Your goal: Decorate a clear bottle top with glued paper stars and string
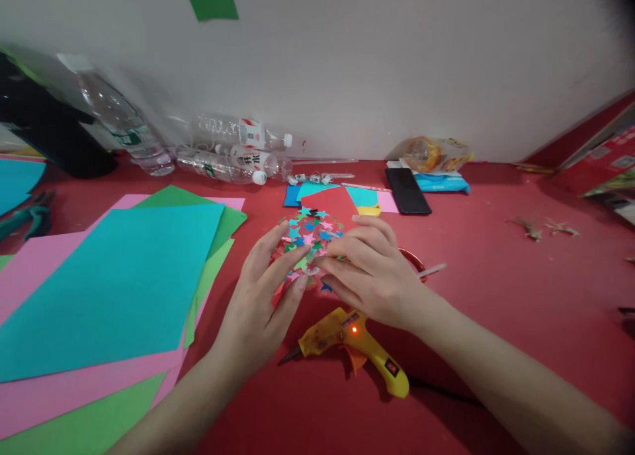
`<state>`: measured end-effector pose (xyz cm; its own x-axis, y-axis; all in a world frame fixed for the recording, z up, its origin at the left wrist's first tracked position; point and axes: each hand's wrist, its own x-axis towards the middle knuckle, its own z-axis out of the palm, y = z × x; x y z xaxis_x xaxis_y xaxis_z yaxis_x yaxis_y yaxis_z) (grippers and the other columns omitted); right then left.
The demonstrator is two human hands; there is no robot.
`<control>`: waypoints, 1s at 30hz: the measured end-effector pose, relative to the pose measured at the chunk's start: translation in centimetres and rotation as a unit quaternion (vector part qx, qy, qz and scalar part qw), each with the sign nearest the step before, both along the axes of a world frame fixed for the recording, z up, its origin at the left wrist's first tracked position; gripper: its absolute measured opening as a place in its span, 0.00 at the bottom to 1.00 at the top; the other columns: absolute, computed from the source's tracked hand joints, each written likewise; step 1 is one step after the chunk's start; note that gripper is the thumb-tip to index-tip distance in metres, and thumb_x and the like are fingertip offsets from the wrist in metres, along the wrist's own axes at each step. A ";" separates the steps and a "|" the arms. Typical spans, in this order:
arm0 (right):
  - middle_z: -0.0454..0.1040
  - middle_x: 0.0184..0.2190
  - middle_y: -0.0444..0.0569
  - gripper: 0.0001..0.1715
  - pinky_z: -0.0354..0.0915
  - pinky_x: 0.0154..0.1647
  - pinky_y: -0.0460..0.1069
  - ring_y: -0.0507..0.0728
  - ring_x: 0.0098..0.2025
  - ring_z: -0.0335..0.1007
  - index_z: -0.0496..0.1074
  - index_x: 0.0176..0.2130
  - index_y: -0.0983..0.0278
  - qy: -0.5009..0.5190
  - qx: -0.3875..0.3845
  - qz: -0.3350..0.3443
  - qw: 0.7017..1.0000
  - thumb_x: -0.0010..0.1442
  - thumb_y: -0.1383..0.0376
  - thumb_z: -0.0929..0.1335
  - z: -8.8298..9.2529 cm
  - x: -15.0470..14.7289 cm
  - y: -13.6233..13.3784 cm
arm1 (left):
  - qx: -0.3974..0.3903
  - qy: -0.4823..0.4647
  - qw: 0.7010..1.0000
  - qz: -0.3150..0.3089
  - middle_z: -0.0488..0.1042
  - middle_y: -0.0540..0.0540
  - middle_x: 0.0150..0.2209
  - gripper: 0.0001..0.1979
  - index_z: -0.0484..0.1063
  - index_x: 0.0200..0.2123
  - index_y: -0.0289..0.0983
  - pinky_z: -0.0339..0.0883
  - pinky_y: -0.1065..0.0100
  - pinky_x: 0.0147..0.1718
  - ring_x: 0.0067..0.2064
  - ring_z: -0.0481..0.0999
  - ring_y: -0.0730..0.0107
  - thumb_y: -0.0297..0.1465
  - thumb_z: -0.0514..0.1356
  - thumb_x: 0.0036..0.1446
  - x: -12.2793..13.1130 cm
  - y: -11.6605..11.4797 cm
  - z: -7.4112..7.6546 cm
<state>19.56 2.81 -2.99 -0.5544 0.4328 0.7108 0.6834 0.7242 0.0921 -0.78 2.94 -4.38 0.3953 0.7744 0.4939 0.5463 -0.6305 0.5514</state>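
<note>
A heap of small coloured paper stars (311,233) lies on the red table (496,296) just beyond my hands. My left hand (262,296) rests at the heap's near left side, fingers stretched out and reaching into the stars. My right hand (370,273) lies over the heap's right side, its fingers drawn together in a pinch at the near edge of the stars, where a small pale star shows. What the pinch holds is too small to name. A yellow glue gun (354,346) with a lit orange lamp lies right below my hands, nozzle pointing left.
Large teal, pink and green paper sheets (109,289) cover the left. Plastic bottles (233,154) lie by the wall. Smaller coloured squares (332,197), a black phone (407,190), a blue packet (439,182) and red-handled scissors (414,262) sit behind my hands. Green pliers (27,217) at far left.
</note>
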 end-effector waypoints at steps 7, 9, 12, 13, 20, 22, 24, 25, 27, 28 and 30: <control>0.77 0.36 0.43 0.05 0.60 0.60 0.56 0.53 0.41 0.66 0.73 0.39 0.64 0.022 0.017 0.001 1.000 0.61 0.72 0.69 -0.4 -0.2 -0.1 | 0.011 0.018 1.000 -0.006 0.57 0.42 0.66 0.18 0.66 0.57 0.43 0.57 0.51 0.62 0.66 0.57 0.59 0.27 0.55 0.63 0.1 -0.1 -0.2; 0.77 0.35 0.43 0.05 0.60 0.59 0.56 0.53 0.41 0.66 0.73 0.38 0.63 0.024 0.034 0.007 0.999 0.61 0.73 0.69 -0.7 -0.2 -0.2 | 0.017 0.020 1.000 -0.012 0.57 0.41 0.66 0.19 0.66 0.57 0.42 0.57 0.51 0.62 0.66 0.57 0.59 0.27 0.54 0.63 0.1 -0.1 -0.3; 0.77 0.34 0.42 0.07 0.61 0.58 0.55 0.52 0.41 0.65 0.72 0.34 0.63 0.040 0.047 0.025 0.998 0.61 0.74 0.69 -1.2 -0.3 -0.3 | 0.020 0.021 0.999 -0.016 0.57 0.41 0.66 0.19 0.66 0.57 0.42 0.58 0.51 0.62 0.66 0.57 0.59 0.26 0.55 0.63 0.2 -0.2 -0.3; 0.77 0.33 0.42 0.08 0.62 0.58 0.55 0.52 0.40 0.65 0.72 0.33 0.63 0.046 0.047 0.031 0.997 0.61 0.75 0.69 -1.3 -0.3 -0.3 | 0.020 0.021 0.999 -0.016 0.57 0.41 0.66 0.19 0.66 0.57 0.42 0.58 0.51 0.62 0.66 0.57 0.59 0.26 0.55 0.63 0.2 -0.2 -0.3; 0.77 0.35 0.45 0.06 0.60 0.59 0.57 0.54 0.41 0.64 0.73 0.41 0.65 0.017 0.026 0.002 1.000 0.60 0.71 0.70 -0.5 -0.3 -0.4 | 0.022 0.018 0.999 -0.015 0.57 0.41 0.66 0.19 0.66 0.57 0.42 0.58 0.51 0.61 0.66 0.57 0.58 0.26 0.55 0.63 0.2 -0.3 -0.1; 0.76 0.35 0.46 0.08 0.60 0.58 0.58 0.55 0.42 0.65 0.73 0.42 0.64 0.021 -0.003 -0.005 1.000 0.60 0.67 0.70 -0.2 -0.2 -0.5 | 0.022 0.019 0.999 -0.014 0.57 0.40 0.66 0.19 0.65 0.57 0.42 0.58 0.50 0.61 0.66 0.57 0.59 0.26 0.55 0.63 0.2 -0.3 -0.1; 0.76 0.36 0.47 0.10 0.59 0.58 0.59 0.56 0.43 0.65 0.74 0.43 0.64 0.032 -0.027 -0.001 0.999 0.59 0.66 0.70 0.0 0.0 -0.6 | 0.021 0.018 1.000 -0.011 0.57 0.40 0.65 0.19 0.65 0.57 0.42 0.58 0.50 0.61 0.66 0.57 0.59 0.27 0.54 0.63 0.2 -0.3 0.0; 0.76 0.37 0.47 0.10 0.60 0.57 0.60 0.57 0.42 0.65 0.74 0.42 0.64 0.041 -0.036 0.003 0.998 0.58 0.66 0.71 0.2 0.1 -0.6 | 0.020 0.018 1.000 -0.010 0.57 0.40 0.65 0.19 0.66 0.57 0.41 0.58 0.50 0.61 0.66 0.58 0.59 0.27 0.55 0.63 0.2 -0.3 0.1; 0.75 0.36 0.48 0.08 0.61 0.55 0.60 0.57 0.41 0.65 0.74 0.39 0.64 0.074 -0.045 0.010 0.996 0.56 0.68 0.71 0.5 0.3 -0.7 | 0.019 0.018 1.000 -0.007 0.58 0.40 0.65 0.18 0.67 0.56 0.41 0.58 0.51 0.61 0.66 0.58 0.58 0.27 0.55 0.63 0.1 -0.4 0.2; 0.75 0.35 0.48 0.07 0.62 0.54 0.60 0.57 0.40 0.65 0.74 0.37 0.64 0.091 -0.047 0.012 0.995 0.55 0.69 0.70 0.6 0.3 -0.8 | 0.019 0.018 1.000 -0.006 0.58 0.40 0.65 0.18 0.67 0.55 0.41 0.58 0.51 0.61 0.65 0.58 0.58 0.27 0.55 0.63 0.1 -0.4 0.2; 0.74 0.33 0.48 0.04 0.63 0.52 0.60 0.56 0.39 0.65 0.74 0.34 0.65 0.113 -0.043 0.015 0.993 0.54 0.71 0.69 1.0 0.4 -0.8 | 0.020 0.019 1.000 -0.004 0.58 0.40 0.65 0.17 0.68 0.55 0.40 0.58 0.51 0.61 0.65 0.58 0.58 0.28 0.56 0.63 0.1 -0.4 0.3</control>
